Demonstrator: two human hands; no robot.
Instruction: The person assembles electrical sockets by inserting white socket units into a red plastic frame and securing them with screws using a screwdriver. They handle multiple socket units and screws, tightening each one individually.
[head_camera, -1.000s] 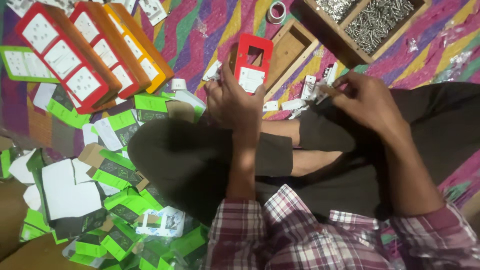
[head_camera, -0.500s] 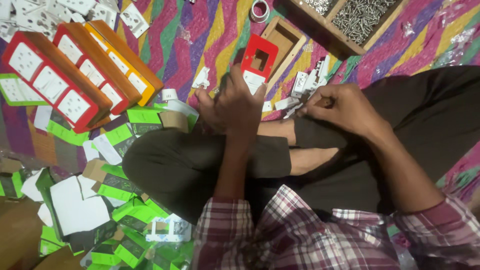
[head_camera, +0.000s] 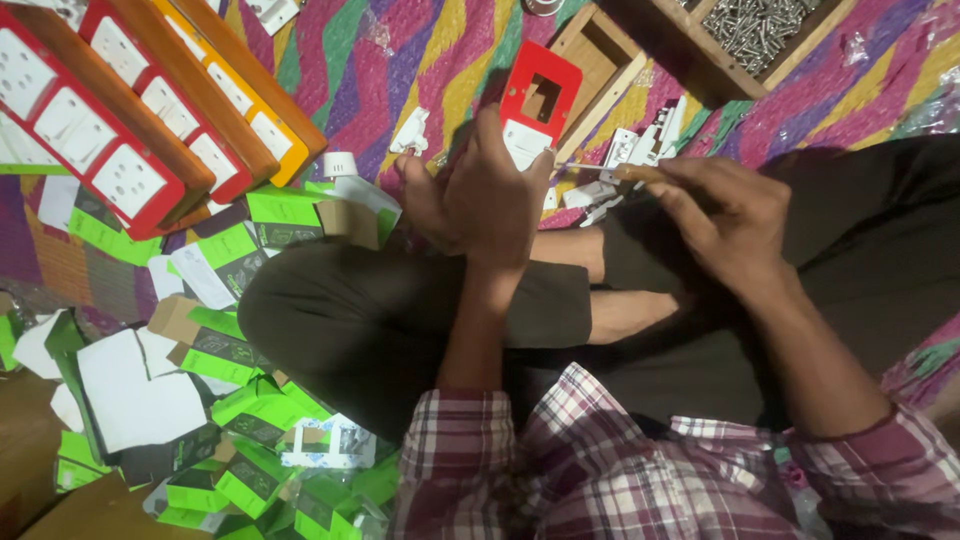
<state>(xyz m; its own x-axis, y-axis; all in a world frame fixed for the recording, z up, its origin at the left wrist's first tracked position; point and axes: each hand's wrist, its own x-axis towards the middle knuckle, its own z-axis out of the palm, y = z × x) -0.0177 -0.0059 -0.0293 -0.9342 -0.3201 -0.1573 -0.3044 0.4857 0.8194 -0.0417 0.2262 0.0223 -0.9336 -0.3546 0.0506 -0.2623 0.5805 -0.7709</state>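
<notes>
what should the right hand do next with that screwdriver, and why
Probably ease the screwdriver tip a little further left until it meets the red plate. The left hand holds that plate up with its white socket part facing the tool, and the right hand has the shaft levelled at it, the tip just short of the left fingers. Whether a screw is already seated cannot be seen.

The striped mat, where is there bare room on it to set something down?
The striped woven mat is barest between the stacked red and orange switch boards and the red switch plate in the left hand. Crowded: green and white cartons at lower left, white plastic parts by the right hand.
</notes>
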